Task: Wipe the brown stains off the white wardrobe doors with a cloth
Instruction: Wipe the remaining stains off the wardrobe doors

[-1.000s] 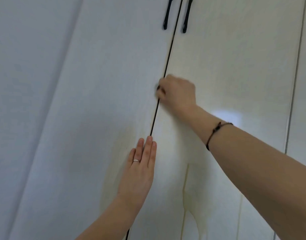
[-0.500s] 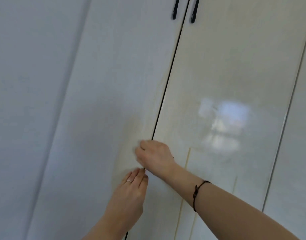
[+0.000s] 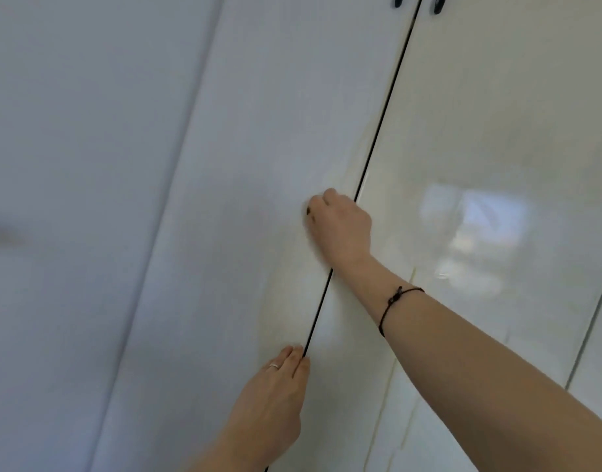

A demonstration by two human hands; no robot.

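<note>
The fingers [image 3: 319, 203] of the right hand [image 3: 343, 228] are clenched on the left wardrobe door [image 3: 258, 131]; whether they grasp a cloth, one cannot tell. The left hand [image 3: 272, 400] presses flat below. A faint brown stain [image 3: 291, 287] lies between them.

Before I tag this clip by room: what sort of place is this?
Likely a bedroom or dressing area at home: tall glossy white wardrobe doors with black handles, and a bright window-like reflection on the right door.
</note>
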